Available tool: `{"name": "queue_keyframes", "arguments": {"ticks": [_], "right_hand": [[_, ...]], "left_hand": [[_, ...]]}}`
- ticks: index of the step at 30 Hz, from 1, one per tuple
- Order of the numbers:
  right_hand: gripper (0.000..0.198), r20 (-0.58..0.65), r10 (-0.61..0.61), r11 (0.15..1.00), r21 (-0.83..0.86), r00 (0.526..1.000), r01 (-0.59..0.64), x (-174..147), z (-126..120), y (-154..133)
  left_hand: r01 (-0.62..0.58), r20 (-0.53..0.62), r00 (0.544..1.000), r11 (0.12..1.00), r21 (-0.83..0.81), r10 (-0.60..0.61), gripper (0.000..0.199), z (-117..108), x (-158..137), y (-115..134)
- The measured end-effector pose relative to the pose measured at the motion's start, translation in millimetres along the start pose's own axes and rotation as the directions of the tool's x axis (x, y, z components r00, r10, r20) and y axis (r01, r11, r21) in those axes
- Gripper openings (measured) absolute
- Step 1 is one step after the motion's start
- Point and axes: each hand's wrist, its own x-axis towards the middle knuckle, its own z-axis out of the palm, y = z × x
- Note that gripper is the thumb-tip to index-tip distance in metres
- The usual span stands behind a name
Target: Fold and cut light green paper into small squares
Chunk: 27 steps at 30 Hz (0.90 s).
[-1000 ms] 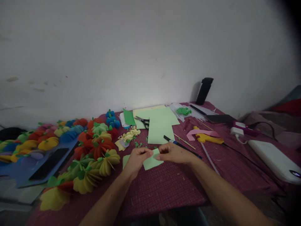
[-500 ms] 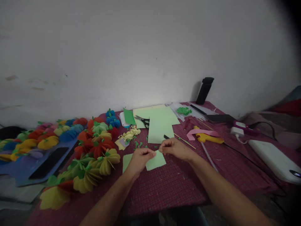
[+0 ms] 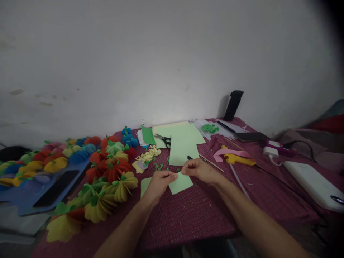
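Between my two hands is a small pale green paper square (image 3: 180,185), pinched along its upper edge. My left hand (image 3: 161,182) grips its upper left side with thumb and finger. At its upper right corner, my right hand (image 3: 197,170) pinches with closed fingertips; a dark marker-like stick (image 3: 189,157) shows just behind that hand. Another pale green paper piece (image 3: 145,186) lies partly under my left hand. Beyond my hands lies a larger light green sheet (image 3: 184,150), with black-handled scissors (image 3: 167,142) at its left.
Colourful pumpkin-like paper shapes (image 3: 118,168) crowd the left side. Yellow scraps (image 3: 148,154) lie left of the sheets. At right are a yellow glue gun (image 3: 239,159), pink strip (image 3: 219,154), wooden stick (image 3: 212,163), white box-like device (image 3: 313,184) and black bottle (image 3: 233,106).
The small paper square has turned slightly and shifted a little to the right between my fingers. Both hands keep their pinch; the view has tilted slightly.
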Motion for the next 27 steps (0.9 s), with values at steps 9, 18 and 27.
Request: {"name": "queue_keyframes", "arguments": {"ticks": [9,18,27], "right_hand": [[0.022,-0.170,0.038,0.989,0.149,0.985,-0.013,-2.7,-30.8,2.3],[0.030,-0.094,0.047,0.981,0.194,0.994,-0.028,-1.1,-4.8,-5.0],[0.031,-0.011,0.086,0.994,0.068,0.996,-0.085,-1.1,-3.1,0.6]], "left_hand": [[-0.020,-0.136,0.991,1.000,-0.021,0.017,0.026,-16.9,-1.6,5.7],[0.002,-0.030,1.000,1.000,0.016,-0.002,0.034,-1.5,0.2,-1.4],[0.026,-0.013,1.000,1.000,-0.016,-0.026,0.029,-7.7,-0.9,-1.5]]}}
